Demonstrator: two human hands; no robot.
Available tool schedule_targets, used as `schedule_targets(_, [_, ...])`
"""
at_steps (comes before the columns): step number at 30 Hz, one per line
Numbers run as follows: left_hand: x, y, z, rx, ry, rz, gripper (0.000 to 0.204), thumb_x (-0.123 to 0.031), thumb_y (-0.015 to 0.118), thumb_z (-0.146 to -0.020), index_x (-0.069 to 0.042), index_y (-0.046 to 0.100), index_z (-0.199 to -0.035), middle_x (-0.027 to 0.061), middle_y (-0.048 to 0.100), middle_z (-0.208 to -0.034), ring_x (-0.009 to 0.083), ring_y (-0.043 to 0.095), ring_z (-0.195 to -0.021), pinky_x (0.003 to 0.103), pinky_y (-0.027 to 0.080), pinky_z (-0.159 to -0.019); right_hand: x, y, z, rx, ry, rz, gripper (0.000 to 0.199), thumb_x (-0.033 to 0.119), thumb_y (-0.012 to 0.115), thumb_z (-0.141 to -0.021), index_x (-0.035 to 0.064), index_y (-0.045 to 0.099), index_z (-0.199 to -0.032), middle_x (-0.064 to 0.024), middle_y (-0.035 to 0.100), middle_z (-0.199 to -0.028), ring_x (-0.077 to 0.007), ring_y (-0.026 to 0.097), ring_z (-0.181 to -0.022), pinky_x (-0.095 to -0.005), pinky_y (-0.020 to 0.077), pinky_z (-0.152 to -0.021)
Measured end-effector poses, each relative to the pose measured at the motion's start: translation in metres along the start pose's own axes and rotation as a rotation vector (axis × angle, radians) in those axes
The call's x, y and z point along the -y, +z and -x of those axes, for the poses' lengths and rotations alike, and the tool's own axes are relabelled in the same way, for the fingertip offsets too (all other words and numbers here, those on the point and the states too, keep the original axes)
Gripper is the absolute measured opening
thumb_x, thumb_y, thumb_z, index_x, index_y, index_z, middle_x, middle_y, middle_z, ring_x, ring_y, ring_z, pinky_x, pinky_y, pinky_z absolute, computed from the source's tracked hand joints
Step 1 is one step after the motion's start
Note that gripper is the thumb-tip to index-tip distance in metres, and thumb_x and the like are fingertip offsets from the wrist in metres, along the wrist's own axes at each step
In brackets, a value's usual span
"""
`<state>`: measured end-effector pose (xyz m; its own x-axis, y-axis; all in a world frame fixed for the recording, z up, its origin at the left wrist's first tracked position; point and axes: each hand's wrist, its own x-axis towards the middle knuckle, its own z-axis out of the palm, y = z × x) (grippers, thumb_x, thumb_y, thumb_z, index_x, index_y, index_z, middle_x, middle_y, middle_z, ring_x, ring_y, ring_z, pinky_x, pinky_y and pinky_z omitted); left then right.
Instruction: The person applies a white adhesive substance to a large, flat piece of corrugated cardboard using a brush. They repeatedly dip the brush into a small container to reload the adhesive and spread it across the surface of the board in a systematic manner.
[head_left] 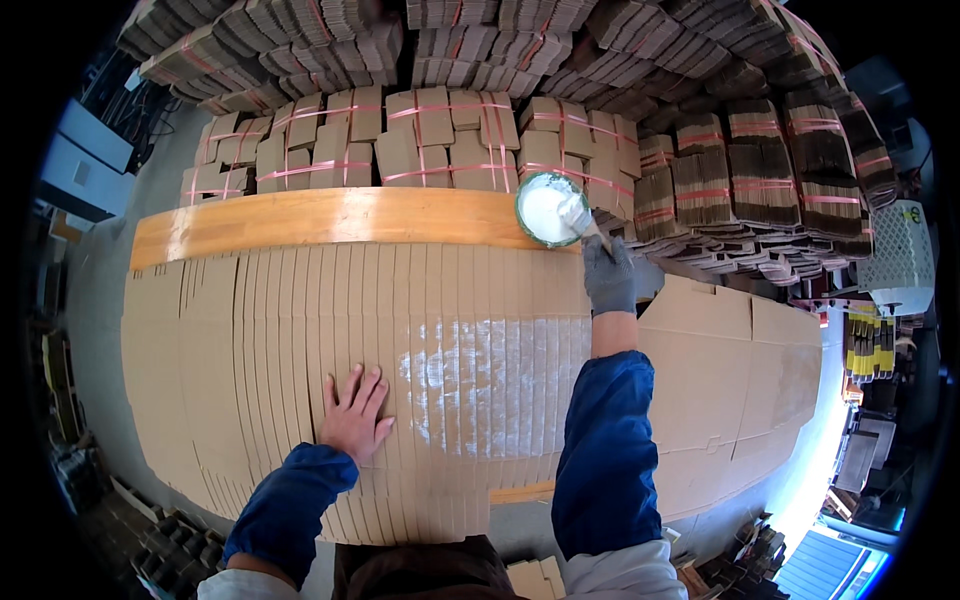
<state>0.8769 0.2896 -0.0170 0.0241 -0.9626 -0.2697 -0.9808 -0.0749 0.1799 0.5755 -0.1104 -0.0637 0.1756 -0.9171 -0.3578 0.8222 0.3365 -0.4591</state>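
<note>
My left hand (357, 415) is bare and lies flat, fingers spread, on a row of overlapping cardboard sheets (290, 330) whose edges form narrow strips. In a grey glove, my right hand (609, 278) grips the handle of a brush (576, 215). The brush head rests in a round green-rimmed tub (519, 212) of thick white liquid, at the far side of the sheets. White smears (490, 385) cover the strips between my two hands.
A wooden board (330, 217) runs along the far side under the cardboard. Beyond it stand bundles of flat cardboard (420, 150) tied with pink straps. More flat cardboard (740, 370) spreads to the right of my right arm. A white perforated basket (895, 260) is at the far right.
</note>
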Motion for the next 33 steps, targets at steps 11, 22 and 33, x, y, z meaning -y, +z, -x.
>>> schedule_targets(11, [-0.005,-0.002,-0.004,-0.014,0.008,0.012,0.063,-0.043,0.062,-0.088,-0.01,0.047,-0.139,0.0059,0.033,-0.154,0.0311,0.023,-0.145,0.067,0.015,-0.114,0.0,-0.018,-0.006,-0.011,0.019,-0.118,0.028,0.017,0.06,-0.098,-0.0089,0.056,-0.107,-0.0205,0.063,-0.104,-0.0269,0.063,-0.094,-0.0321,0.0596,-0.083])
schedule_targets(22, [0.001,0.003,0.005,-0.017,0.004,0.08,0.063,-0.039,0.061,-0.089,-0.008,0.044,-0.141,0.0094,0.033,-0.155,0.0325,0.021,-0.147,0.065,0.012,-0.115,0.014,0.103,0.113,0.457,0.171,-0.229,0.025,0.017,0.059,-0.099,-0.0065,0.056,-0.109,-0.0117,0.06,-0.102,-0.0132,0.059,-0.086,-0.0206,0.0554,-0.073])
schedule_targets(33, [0.02,-0.01,0.018,-0.141,0.133,0.214,0.059,-0.037,0.05,-0.097,-0.01,0.036,-0.148,0.0112,0.026,-0.159,0.032,0.019,-0.148,0.063,0.01,-0.116,-0.066,0.03,0.317,-0.104,0.173,-0.018,0.023,0.021,0.057,-0.1,-0.0002,0.064,-0.105,-0.0102,0.067,-0.097,-0.016,0.065,-0.08,-0.0264,0.0585,-0.068])
